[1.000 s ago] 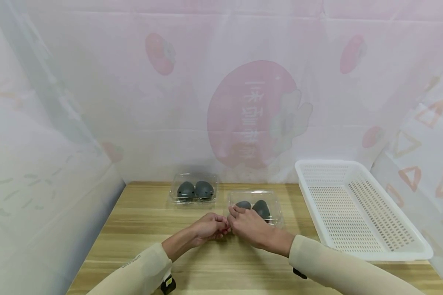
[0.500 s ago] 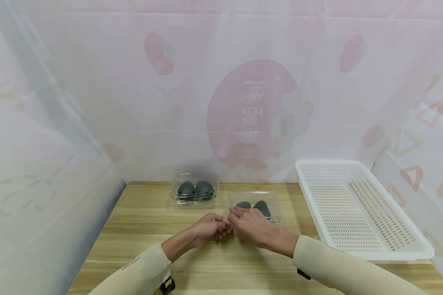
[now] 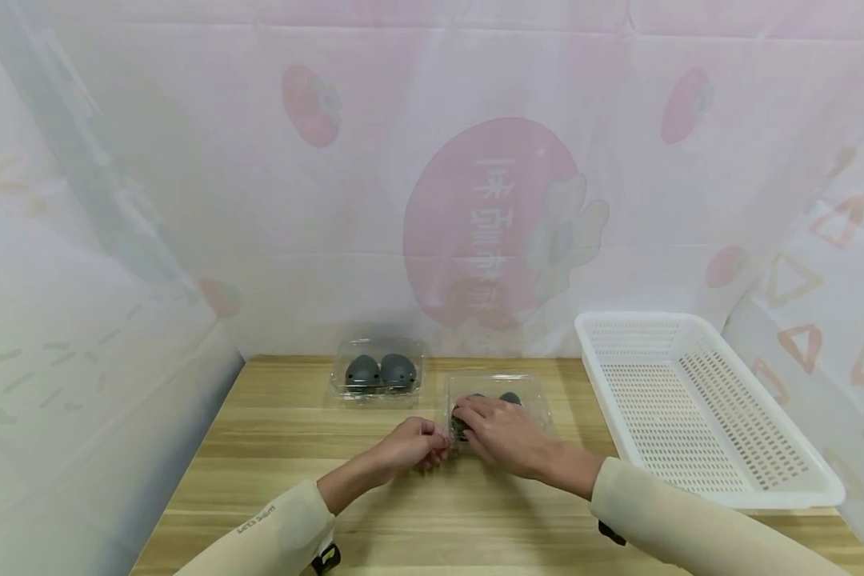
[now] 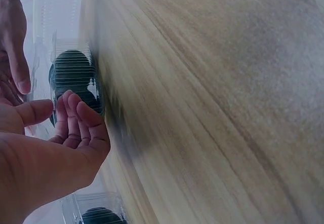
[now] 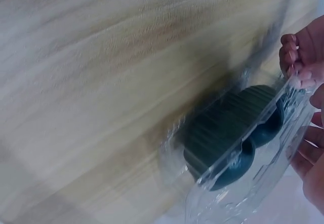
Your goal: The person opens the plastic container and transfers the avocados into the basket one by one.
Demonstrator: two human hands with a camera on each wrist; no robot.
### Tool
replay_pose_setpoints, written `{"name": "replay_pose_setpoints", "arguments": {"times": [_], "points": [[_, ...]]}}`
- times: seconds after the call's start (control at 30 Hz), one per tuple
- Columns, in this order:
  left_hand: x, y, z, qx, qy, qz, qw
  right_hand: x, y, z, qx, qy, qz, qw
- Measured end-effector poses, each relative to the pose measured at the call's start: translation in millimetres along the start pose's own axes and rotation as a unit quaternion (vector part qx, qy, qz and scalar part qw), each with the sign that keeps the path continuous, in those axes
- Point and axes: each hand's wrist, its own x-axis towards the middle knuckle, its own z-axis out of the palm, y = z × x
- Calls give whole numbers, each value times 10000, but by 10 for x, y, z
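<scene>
A clear plastic clamshell box [image 3: 540,400] with two dark, egg-shaped pieces [image 5: 223,127] inside stands on the wooden table. My left hand [image 3: 410,444] is at its near left corner, thumb and fingers pinching the rim there. Over the top lies my right hand [image 3: 504,432], its fingers extended across the lid and covering part of the dark pieces. In the left wrist view, the curled fingers of the left hand overlap the box's end. Farther back on the left sits a second clear box [image 3: 338,368], also holding two dark pieces [image 3: 398,373].
A white perforated plastic basket [image 3: 785,400] stands at the right of the table [image 3: 274,448]. Printed cloth walls [image 3: 331,224] rise behind the table and along both sides.
My right hand has shifted right from the box's left corner, and its fingers now spread over the lid. The left hand has stayed at the corner.
</scene>
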Motion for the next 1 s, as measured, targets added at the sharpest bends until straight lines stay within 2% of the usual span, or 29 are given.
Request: {"name": "replay_pose_setpoints", "arguments": {"times": [0.13,0.37,0.53,0.63,0.8,1.0], "points": [[-22,13,19,211,72,125,9997,-24,64,-47,70,101,105,9999],[-51,39,33,492,124,119,9986,-81,202,-151,28,46,229,9997],[-54,45,27,901,277,189,9954,-104,264,-214,-88,-33,394,9992],[-48,43,31,1419,530,457,9874,-111,290,-236,-61,-116,513,9986],[-25,26,45,2267,901,994,9647,-114,334,-267,-8,-128,618,9980],[-37,32,67,2633,1073,942,9541,-112,385,-274,57,-10,619,9981]]}}
